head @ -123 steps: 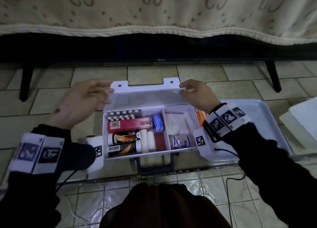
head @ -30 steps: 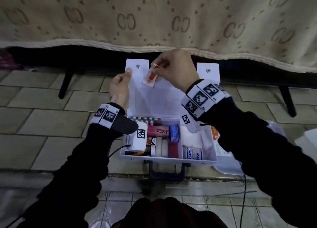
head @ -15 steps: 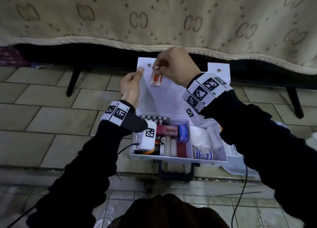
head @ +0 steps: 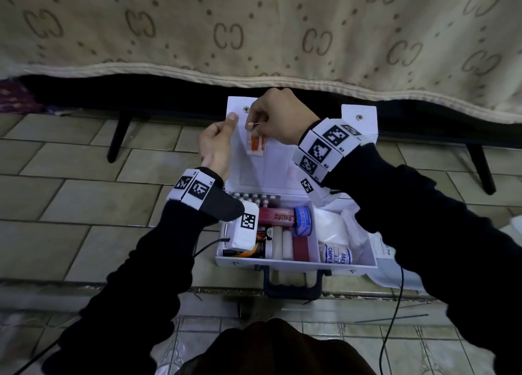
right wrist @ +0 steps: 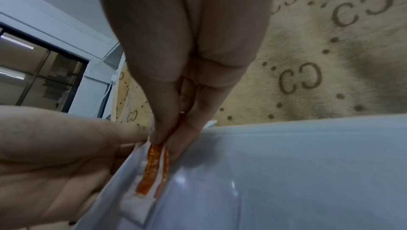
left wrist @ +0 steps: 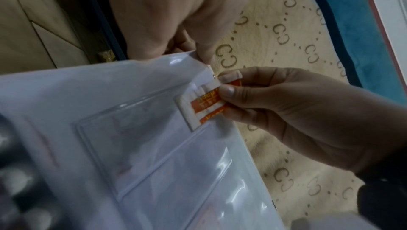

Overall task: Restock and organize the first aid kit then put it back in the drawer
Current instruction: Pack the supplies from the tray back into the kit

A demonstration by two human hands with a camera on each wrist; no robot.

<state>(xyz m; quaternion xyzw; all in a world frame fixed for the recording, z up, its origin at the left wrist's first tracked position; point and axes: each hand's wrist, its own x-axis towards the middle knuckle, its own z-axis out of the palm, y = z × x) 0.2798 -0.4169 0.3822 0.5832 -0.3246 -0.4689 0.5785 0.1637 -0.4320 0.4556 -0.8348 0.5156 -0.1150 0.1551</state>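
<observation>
Right hand [head: 278, 117] pinches small orange-and-white packets [head: 256, 145] at the clear pocket on the kit lid [head: 278, 165] (print too blurry to read); left hand [head: 216, 145] grips the lid's edge, fingers hidden behind it.

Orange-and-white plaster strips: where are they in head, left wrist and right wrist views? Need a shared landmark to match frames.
Head: plaster strips upper centre, against the kit's raised lid, pinched by the right hand.
Left wrist: strips centre, at the top edge of the lid's clear pocket.
Right wrist: strips lower centre-left, seen edge-on below the fingertips.
Shared landmark: the beige CC-patterned cloth behind the lid.
</observation>
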